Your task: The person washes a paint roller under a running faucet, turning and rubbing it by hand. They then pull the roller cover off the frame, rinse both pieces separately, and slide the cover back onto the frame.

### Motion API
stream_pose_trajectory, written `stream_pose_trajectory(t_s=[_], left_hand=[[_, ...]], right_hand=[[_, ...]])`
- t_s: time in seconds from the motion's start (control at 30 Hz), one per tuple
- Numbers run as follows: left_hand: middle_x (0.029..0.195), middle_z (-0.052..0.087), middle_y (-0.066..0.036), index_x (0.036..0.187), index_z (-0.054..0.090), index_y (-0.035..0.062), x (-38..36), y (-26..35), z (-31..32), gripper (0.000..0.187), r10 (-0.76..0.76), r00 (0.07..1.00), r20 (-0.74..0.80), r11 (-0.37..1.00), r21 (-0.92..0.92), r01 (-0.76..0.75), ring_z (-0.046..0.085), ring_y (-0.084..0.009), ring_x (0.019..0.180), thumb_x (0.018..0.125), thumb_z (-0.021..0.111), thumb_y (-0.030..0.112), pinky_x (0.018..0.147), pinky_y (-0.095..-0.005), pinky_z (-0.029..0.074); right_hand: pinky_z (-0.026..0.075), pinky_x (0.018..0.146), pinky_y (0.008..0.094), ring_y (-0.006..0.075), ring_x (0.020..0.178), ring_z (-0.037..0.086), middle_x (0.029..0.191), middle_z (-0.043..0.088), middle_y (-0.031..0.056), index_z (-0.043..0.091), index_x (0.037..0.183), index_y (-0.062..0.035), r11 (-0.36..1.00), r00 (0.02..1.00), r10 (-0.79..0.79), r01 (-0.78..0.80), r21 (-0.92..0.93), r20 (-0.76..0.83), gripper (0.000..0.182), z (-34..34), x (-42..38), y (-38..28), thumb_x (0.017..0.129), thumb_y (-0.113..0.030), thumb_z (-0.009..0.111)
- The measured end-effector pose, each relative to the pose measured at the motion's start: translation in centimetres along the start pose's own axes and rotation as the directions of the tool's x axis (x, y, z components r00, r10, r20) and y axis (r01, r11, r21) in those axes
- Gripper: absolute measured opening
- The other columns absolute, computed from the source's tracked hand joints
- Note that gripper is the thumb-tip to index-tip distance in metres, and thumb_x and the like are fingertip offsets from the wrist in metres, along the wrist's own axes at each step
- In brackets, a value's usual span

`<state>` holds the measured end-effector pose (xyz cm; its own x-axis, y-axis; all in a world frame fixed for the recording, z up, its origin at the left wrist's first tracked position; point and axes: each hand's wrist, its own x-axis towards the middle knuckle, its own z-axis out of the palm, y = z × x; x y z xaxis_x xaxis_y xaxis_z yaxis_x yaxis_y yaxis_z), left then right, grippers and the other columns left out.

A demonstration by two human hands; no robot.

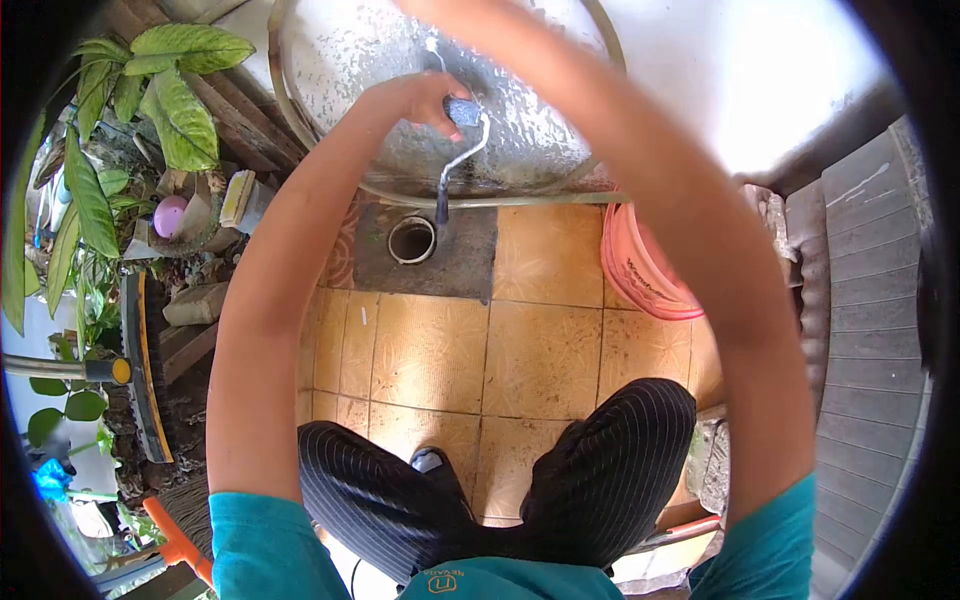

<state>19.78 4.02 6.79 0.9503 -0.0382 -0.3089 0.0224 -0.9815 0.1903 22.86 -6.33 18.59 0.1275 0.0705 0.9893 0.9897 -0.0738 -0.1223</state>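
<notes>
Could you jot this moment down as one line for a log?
left hand: grip on blue scrubber, against metal pan | right hand: out of view | water streaming to floor drain

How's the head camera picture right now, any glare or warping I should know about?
Head view: strong fisheye, edges curve into a black vignette; the wall at upper right is blown out white; the wet metal basin glints; the left hand on the sponge is sharp; the right hand is cut off at the top.

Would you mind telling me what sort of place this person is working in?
Probably an outdoor washing spot beside a house: a tiled floor with a floor drain, potted plants on the left, and a pink bucket near the big metal pan.
</notes>
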Motion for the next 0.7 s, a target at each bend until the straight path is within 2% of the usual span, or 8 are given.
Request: stream_pose_trajectory(t_s=[0.17,0.23,0.27,0.3,0.4,0.57,0.6,0.7], left_hand=[[0.081,0.065,-0.006,0.126,0.049,0.0029,-0.6,2.8,-1.1,0.075,-0.108,0.992,-0.065,0.987,-0.129,0.099,0.062,-0.0187,0.073,0.068,0.081,0.038,0.068,-0.0267,0.046],[0.081,0.065,-0.004,0.122,0.052,0.0043,1.7,1.9,-1.6,0.070,-0.107,0.993,0.041,0.979,-0.169,0.113,0.060,-0.0165,0.070,0.067,0.082,0.036,0.067,-0.0261,0.045],[0.082,0.065,-0.004,0.117,0.057,0.0067,3.5,0.8,-1.8,0.063,-0.091,0.980,0.175,0.971,-0.202,0.126,0.059,-0.0150,0.068,0.067,0.083,0.034,0.067,-0.0273,0.045],[0.083,0.065,-0.003,0.112,0.062,0.0090,4.5,0.3,-2.0,0.055,-0.068,0.950,0.305,0.961,-0.235,0.144,0.058,-0.0134,0.066,0.066,0.083,0.032,0.067,-0.0285,0.045],[0.087,0.065,-0.001,0.106,0.065,0.0133,5.5,0.5,-1.8,0.045,-0.036,0.939,0.342,0.944,-0.297,0.145,0.058,-0.0130,0.070,0.068,0.081,0.032,0.075,-0.0326,0.044],[0.091,0.066,-0.001,0.108,0.065,0.0143,4.8,1.8,-2.0,0.043,-0.069,0.937,0.342,0.966,-0.210,0.148,0.058,-0.0150,0.072,0.072,0.077,0.034,0.081,-0.0346,0.044],[0.096,0.066,-0.001,0.109,0.065,0.0147,4.4,2.6,-2.1,0.041,-0.350,0.856,0.380,0.811,-0.334,0.480,0.058,-0.0168,0.079,0.074,0.074,0.035,0.082,-0.0348,0.044],[0.095,0.066,-0.003,0.114,0.061,0.0126,3.5,2.5,-1.7,0.049,-0.426,0.850,0.310,0.824,-0.255,0.506,0.059,-0.0170,0.075,0.073,0.074,0.037,0.080,-0.0339,0.045]], right_hand=[[0.041,0.084,0.0488,0.0358,0.099,0.050,0.107,0.048,0.0187,0.056,0.108,-0.0047,0.871,0.918,0.237,-0.345,0.350,0.318,0.035,-4.4,-7.5,-5.9,0.087,-0.033,0.057],[0.042,0.086,0.0457,0.0317,0.101,0.052,0.115,0.047,0.0180,0.054,0.110,-0.0048,0.710,0.753,0.638,-0.656,0.257,0.159,0.040,-3.1,-11.0,-8.5,0.091,-0.040,0.049],[0.042,0.088,0.0454,0.0292,0.103,0.052,0.118,0.048,0.0156,0.053,0.112,-0.0052,0.066,0.212,0.838,-0.954,0.293,0.503,0.044,-4.1,-10.7,-9.0,0.092,-0.044,0.043],[0.041,0.090,0.0451,0.0268,0.106,0.052,0.120,0.050,0.0133,0.053,0.113,-0.0055,-0.592,-0.341,0.557,-0.802,0.074,0.757,0.049,-5.1,-10.1,-9.5,0.094,-0.047,0.037],[0.044,0.079,0.0441,0.0241,0.086,0.054,0.096,0.057,0.0100,0.055,0.103,-0.0068,-0.946,-0.331,0.085,-0.323,-0.028,0.940,0.042,-6.0,-9.7,-11.3,0.094,-0.042,0.034],[0.045,0.086,0.0531,0.0310,0.098,0.057,0.105,0.058,0.0189,0.052,0.105,0.0010,-0.927,-0.364,0.218,-0.368,0.075,0.905,0.046,-1.9,-9.8,-5.4,0.095,-0.035,0.025],[0.043,0.089,0.0529,0.0307,0.102,0.056,0.110,0.057,0.0178,0.050,0.110,0.0004,-0.931,-0.370,0.246,-0.347,0.113,0.896,0.045,-1.4,-9.4,-3.7,0.095,-0.034,0.025],[0.040,0.094,0.0511,0.0262,0.108,0.054,0.122,0.054,0.0122,0.044,0.123,-0.0017,-0.938,-0.425,0.328,-0.250,0.239,0.844,0.039,2.7,-11.5,2.1,0.094,-0.027,0.035]])
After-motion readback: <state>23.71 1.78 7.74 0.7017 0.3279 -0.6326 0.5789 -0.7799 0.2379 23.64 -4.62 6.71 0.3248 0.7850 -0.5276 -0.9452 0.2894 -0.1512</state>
